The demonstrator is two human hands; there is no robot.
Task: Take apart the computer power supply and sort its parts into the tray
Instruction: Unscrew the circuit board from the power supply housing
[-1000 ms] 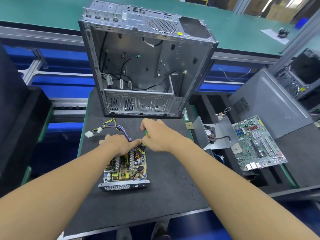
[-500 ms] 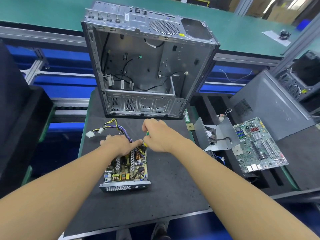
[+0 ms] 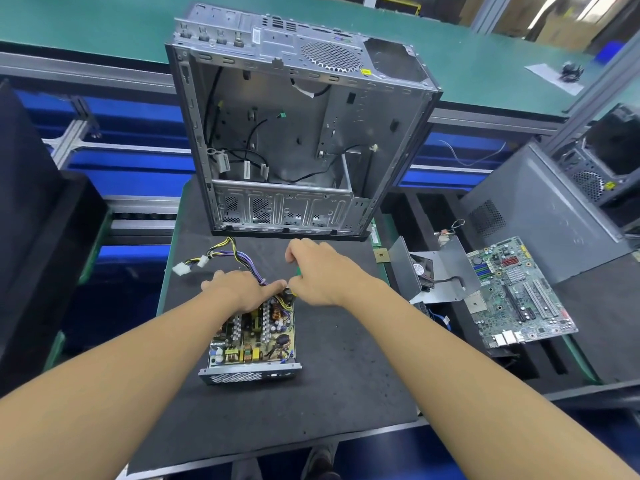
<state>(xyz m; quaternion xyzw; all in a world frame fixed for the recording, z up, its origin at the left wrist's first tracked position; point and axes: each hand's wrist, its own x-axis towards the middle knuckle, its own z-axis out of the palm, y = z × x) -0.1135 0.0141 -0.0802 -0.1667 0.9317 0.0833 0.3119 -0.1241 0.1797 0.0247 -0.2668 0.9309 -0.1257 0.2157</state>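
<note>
The opened power supply [image 3: 252, 344] lies on the black mat [image 3: 346, 375], its circuit board bare and a perforated metal wall at the near end. A bundle of yellow and purple cables [image 3: 225, 252] runs from its far end to white plugs. My left hand [image 3: 239, 289] rests on the far end of the board over the cable root, fingers curled there. My right hand [image 3: 318, 271] grips a green-handled screwdriver [image 3: 297, 271], tip down at the board's far right corner. The tip itself is hidden.
An empty computer case [image 3: 298, 133] stands upright at the mat's far edge. To the right, a black foam tray [image 3: 533, 365] holds a motherboard [image 3: 516, 292], a bent metal cover with a fan [image 3: 433, 271] and a grey side panel [image 3: 540, 216]. A green conveyor [image 3: 104, 26] runs behind.
Both hands stay at the far end of the power supply with almost no shift. The view has moved slightly.
</note>
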